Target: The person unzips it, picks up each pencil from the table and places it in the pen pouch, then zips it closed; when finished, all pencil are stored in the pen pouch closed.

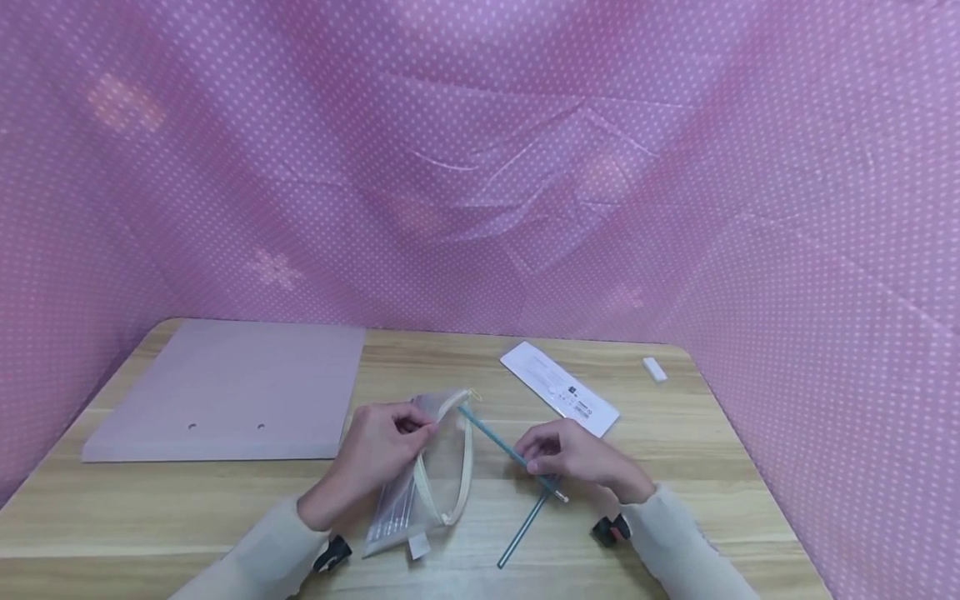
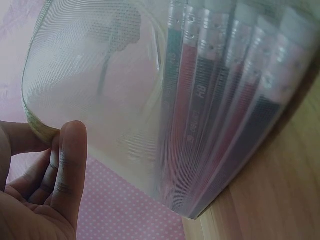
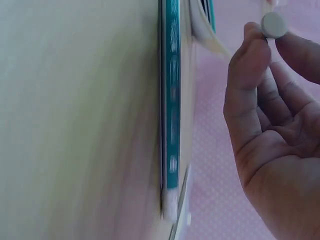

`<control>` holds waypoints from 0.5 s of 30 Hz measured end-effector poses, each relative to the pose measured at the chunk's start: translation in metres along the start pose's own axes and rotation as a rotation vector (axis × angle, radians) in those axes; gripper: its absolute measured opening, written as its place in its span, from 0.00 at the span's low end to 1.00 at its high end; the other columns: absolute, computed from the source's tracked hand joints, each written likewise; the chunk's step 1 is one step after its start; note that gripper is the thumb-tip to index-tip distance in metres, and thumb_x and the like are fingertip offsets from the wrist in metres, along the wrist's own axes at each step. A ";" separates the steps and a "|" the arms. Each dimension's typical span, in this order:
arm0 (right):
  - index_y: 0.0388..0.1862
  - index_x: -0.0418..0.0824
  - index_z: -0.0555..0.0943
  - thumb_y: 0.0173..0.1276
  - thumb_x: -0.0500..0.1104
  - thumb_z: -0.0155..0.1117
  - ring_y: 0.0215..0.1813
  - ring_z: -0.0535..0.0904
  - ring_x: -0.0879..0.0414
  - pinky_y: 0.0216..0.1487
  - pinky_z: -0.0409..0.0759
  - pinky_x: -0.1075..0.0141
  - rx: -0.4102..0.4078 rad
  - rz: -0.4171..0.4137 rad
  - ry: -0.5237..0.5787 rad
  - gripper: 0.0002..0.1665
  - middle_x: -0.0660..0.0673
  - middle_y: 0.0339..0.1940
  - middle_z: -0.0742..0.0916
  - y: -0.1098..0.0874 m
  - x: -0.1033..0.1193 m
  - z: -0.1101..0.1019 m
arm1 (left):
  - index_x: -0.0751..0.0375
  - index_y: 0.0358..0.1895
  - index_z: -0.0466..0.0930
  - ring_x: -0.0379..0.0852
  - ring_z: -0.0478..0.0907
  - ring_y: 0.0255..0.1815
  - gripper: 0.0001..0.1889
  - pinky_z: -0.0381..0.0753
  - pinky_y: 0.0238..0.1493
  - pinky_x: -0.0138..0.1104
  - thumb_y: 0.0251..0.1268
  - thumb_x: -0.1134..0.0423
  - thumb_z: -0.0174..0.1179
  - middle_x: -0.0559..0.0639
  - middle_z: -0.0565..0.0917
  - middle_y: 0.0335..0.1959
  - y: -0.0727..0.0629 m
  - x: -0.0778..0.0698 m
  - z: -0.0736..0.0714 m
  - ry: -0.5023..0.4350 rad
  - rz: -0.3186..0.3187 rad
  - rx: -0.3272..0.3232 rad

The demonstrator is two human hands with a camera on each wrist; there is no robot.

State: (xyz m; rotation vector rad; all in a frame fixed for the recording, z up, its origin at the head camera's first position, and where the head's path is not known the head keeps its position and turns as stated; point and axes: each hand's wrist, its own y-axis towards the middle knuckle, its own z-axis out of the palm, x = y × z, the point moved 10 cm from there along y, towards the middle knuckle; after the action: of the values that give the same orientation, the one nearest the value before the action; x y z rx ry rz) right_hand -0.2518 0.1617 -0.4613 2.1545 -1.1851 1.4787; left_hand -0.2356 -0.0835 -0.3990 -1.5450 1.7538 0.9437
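Note:
A see-through zip pencil pouch [image 1: 412,510] stands tilted on the table, its zipped mouth spread apart. Several pencils with white erasers [image 2: 195,95] show inside it in the left wrist view. My left hand [image 1: 382,442] pinches the pouch's zipper edge between thumb and finger. Between the thumb and fingers of my right hand [image 1: 570,454] is a teal pencil [image 1: 487,432], slanting with its far end at the pouch mouth. Its round eraser [image 3: 274,25] faces the right wrist camera. A second teal pencil [image 1: 522,528] lies on the table below that hand.
A long white box [image 1: 558,387] with printing lies behind my right hand. Farther right is a small white block [image 1: 655,369]. At the left lies a large pale board [image 1: 247,392] with two holes. Pink dotted cloth [image 1: 480,208] hangs around the wooden table.

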 end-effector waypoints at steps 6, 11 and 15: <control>0.56 0.37 0.83 0.68 0.37 0.67 0.39 0.85 0.58 0.39 0.82 0.71 0.029 0.021 0.063 0.18 0.35 0.41 0.90 0.010 0.004 0.017 | 0.57 0.32 0.90 0.38 0.76 0.23 0.04 0.75 0.25 0.27 0.58 0.61 0.73 0.44 0.88 0.25 0.000 0.000 0.000 -0.007 -0.001 -0.002; 0.61 0.37 0.80 0.67 0.36 0.67 0.40 0.86 0.57 0.41 0.83 0.71 0.014 0.072 0.199 0.23 0.34 0.43 0.90 0.020 0.002 0.027 | 0.55 0.32 0.90 0.38 0.75 0.22 0.04 0.73 0.23 0.27 0.57 0.60 0.73 0.44 0.88 0.25 0.000 0.000 0.000 -0.001 -0.006 -0.003; 0.64 0.31 0.76 0.67 0.34 0.66 0.36 0.85 0.59 0.36 0.83 0.71 0.006 0.071 0.296 0.26 0.28 0.44 0.88 0.027 0.007 0.036 | 0.56 0.33 0.90 0.38 0.73 0.20 0.04 0.72 0.22 0.28 0.58 0.61 0.73 0.44 0.88 0.24 0.000 -0.001 0.000 -0.002 -0.008 0.001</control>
State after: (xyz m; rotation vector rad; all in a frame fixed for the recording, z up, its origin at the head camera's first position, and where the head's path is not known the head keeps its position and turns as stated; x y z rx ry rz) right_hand -0.2480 0.1190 -0.4768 1.8315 -1.1599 1.7586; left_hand -0.2360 -0.0834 -0.3984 -1.5488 1.7450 0.9400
